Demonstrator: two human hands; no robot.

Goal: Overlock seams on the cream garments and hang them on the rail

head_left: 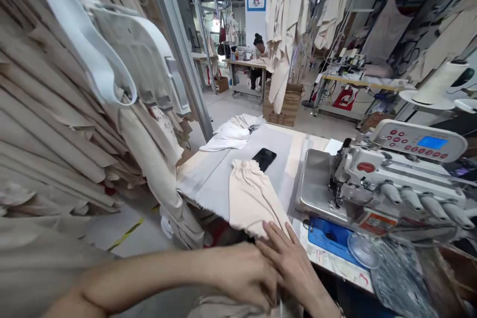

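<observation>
A cream fabric piece with a gathered, ruffled end point(255, 191), looking like a sleeve, lies on a grey cloth point(212, 191) over the table. My right hand point(288, 256) rests on its near end, with the fingers stretched out flat. My left hand point(246, 273) reaches across from the left, just below the table edge and close against my right hand. Its fingers curl downward, and whatever is in them is hidden. Beige cloth point(219, 306) shows beneath it at the bottom of the view. A black phone point(264, 159) lies beside the gathered end.
To the right stands an overlock sewing machine point(395, 174) with a metal plate point(316, 174) and a blue tray point(331, 241). White cloth point(231, 135) lies at the table's far end. Beige garments point(55, 109) hang at the left. Another person point(260, 49) sits at a far table.
</observation>
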